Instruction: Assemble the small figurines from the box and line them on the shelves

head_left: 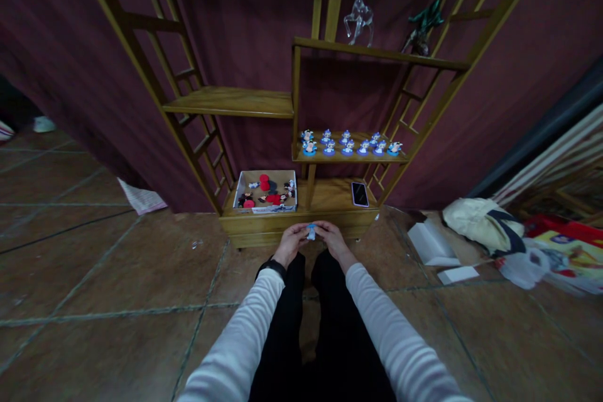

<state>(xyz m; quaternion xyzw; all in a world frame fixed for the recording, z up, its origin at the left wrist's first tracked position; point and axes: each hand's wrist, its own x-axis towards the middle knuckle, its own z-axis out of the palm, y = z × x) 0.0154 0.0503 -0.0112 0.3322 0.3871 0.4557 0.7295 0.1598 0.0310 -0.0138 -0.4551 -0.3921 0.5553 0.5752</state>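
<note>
Mount: the single camera is riding on the person's head, with both sleeves [254, 326] entering from 6 o'clock.
Facing: it is looking forward and down, taking in the tiled floor [117, 276] and the wooden shelf unit [264, 102] at 12 o'clock.
Nearness: it is sitting close above the left hand [291, 241] and right hand [333, 239], which are meeting on a small figure [311, 232] at mid-frame, just short of the unit's base.
Spread: the wide lens is bowing the uprights outward and catching the dark curtain [70, 44] from 9 to 3 o'clock.
Coverage: one view alone is covering everything.
</note>
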